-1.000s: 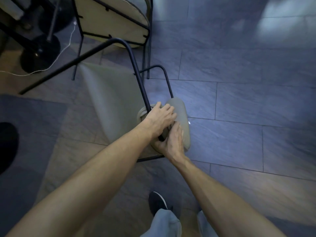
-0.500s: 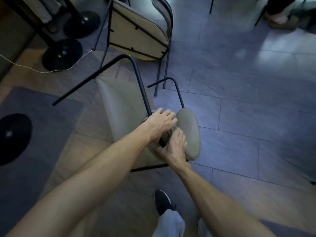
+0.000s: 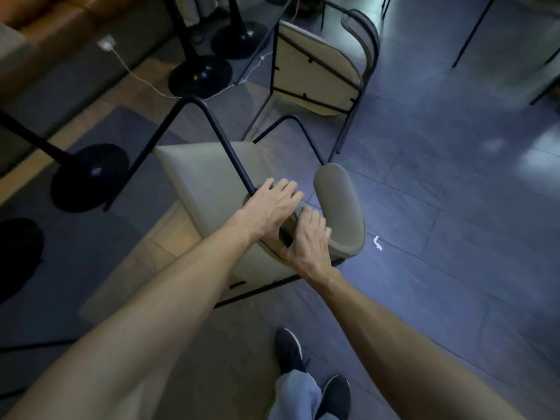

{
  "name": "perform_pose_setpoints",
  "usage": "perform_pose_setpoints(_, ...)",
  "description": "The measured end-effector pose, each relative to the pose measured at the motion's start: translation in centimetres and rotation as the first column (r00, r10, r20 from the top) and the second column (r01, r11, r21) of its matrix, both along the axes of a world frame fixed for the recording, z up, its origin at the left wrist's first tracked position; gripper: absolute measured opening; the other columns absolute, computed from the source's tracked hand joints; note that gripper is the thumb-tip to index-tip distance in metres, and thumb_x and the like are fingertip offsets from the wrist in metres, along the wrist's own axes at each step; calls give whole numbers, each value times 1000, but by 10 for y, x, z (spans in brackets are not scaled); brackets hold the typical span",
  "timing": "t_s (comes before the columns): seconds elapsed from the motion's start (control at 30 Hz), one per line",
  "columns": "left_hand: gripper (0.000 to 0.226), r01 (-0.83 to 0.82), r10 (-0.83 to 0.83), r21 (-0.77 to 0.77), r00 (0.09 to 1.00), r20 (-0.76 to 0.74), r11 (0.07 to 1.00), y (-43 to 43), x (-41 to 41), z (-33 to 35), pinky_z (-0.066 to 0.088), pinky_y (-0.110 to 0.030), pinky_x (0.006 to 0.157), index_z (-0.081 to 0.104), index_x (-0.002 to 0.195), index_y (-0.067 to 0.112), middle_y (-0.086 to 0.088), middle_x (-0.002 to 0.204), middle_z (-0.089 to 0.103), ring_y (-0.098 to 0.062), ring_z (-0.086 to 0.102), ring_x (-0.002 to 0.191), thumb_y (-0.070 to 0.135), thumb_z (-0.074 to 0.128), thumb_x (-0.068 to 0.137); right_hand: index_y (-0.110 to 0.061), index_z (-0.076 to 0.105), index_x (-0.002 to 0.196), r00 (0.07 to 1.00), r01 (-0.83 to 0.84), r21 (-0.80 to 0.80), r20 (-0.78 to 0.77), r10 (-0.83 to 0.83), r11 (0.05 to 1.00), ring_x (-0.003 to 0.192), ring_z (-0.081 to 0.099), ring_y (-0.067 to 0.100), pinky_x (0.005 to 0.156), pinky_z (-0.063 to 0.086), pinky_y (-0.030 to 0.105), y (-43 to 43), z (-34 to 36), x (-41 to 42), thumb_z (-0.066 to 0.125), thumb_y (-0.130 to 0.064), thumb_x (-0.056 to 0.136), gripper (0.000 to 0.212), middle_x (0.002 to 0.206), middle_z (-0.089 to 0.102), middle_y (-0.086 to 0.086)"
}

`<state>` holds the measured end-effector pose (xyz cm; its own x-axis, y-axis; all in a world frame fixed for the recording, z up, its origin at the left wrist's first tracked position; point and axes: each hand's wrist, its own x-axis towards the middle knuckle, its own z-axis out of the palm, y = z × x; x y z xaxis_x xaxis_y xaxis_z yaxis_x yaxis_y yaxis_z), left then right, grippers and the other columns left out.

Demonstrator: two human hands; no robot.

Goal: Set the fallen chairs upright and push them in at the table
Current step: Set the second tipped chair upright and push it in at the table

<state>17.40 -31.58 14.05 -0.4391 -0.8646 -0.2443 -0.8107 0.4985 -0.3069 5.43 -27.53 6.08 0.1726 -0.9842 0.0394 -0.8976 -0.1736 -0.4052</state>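
Note:
A grey padded chair (image 3: 209,177) with a black tube frame is tipped over in front of me, its legs pointing up and left. My left hand (image 3: 269,204) grips the frame where it meets the backrest (image 3: 339,207). My right hand (image 3: 306,237) grips the near edge of that backrest, just below the left hand. A second chair (image 3: 312,71) lies on its side behind it, the underside of its seat facing me.
Round black table bases (image 3: 88,177) (image 3: 200,77) (image 3: 236,39) stand to the left and back left. A white cable (image 3: 142,81) runs over the floor there, by a brown sofa (image 3: 45,28). My shoes (image 3: 291,350) are below the chair. A white scrap (image 3: 376,242) lies on the tiles.
The near chair has risen and tilted towards me while both hands keep their hold. My view has swung up, bringing more of the second chair and the table bases into sight.

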Motion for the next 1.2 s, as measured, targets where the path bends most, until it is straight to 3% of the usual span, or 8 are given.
perform_pose_setpoints(0.27, 70, -146, 142, -42, 986, -87, 988, 36, 88, 14, 39, -40, 90, 43, 113, 12, -9, 116, 45, -28, 45, 105, 39, 78, 59, -11, 43, 125, 985, -161, -41, -73, 157, 986, 88, 48, 28, 72, 42, 40, 10, 18, 74, 73, -26, 78, 58, 103, 49, 8)
perform_pose_setpoints(0.37, 73, -190, 185, -39, 977, -108, 981, 43, 128, 23, 40, -40, 91, 42, 116, 12, -8, 116, 44, -27, 44, 104, 38, 80, 58, -11, 39, 127, 968, -240, -49, -85, 236, 969, 88, 49, 28, 71, 41, 39, 8, 27, 108, 75, -18, 75, 63, 103, 50, 8)
perform_pose_setpoints(0.47, 76, -255, 250, -24, 958, -140, 967, 53, 173, 35, 40, -39, 93, 42, 119, 13, -7, 117, 43, -26, 44, 105, 35, 84, 59, -13, 39, 125, 960, -270, -75, -100, 262, 960, 84, 50, 27, 68, 38, 37, 11, 38, 154, 80, -20, 72, 67, 99, 51, 6)
perform_pose_setpoints(0.73, 70, -384, 380, 14, 908, -177, 923, 89, 277, 50, 41, -42, 97, 43, 124, 21, -10, 122, 44, -29, 44, 114, 27, 81, 66, -9, 39, 137, 917, -388, -81, -131, 376, 918, 96, 53, 30, 80, 43, 41, 36, 64, 259, 73, -23, 83, 65, 111, 54, 10)
perform_pose_setpoints(0.87, 70, -380, 373, 10, 901, -220, 925, 107, 298, 51, 41, -42, 98, 45, 125, 22, -10, 124, 44, -29, 44, 115, 26, 82, 66, -12, 40, 138, 899, -431, -103, -135, 417, 896, 94, 55, 29, 76, 43, 40, 44, 64, 269, 74, -39, 81, 71, 109, 57, 8)
perform_pose_setpoints(0.93, 72, -396, 387, 8, 894, -224, 918, 113, 302, 51, 39, -42, 99, 44, 125, 22, -9, 124, 43, -29, 43, 116, 26, 82, 65, -15, 41, 135, 858, -510, -33, -91, 506, 860, 93, 56, 28, 76, 47, 40, 43, 73, 263, 73, -49, 77, 75, 109, 58, 7)
perform_pose_setpoints(1.07, 83, -425, 428, 49, 892, -149, 904, 128, 312, 53, 37, -45, 102, 41, 125, 23, -8, 124, 42, -29, 42, 118, 48, 86, 60, -21, 42, 118, 803, -560, 242, -78, 591, 792, 89, 62, 29, 67, 49, 39, 38, 88, 237, 72, -50, 76, 60, 103, 62, 5)
perform_pose_setpoints(1.2, 81, -429, 428, 82, 903, 32, 899, 138, 301, 65, 34, -52, 105, 46, 129, 23, -10, 129, 47, -35, 46, 120, 74, 68, 69, -23, 42, 115, 768, -599, 254, -84, 634, 759, 85, 63, 29, 67, 52, 41, 52, 88, 244, 72, -52, 76, 58, 98, 64, 3)
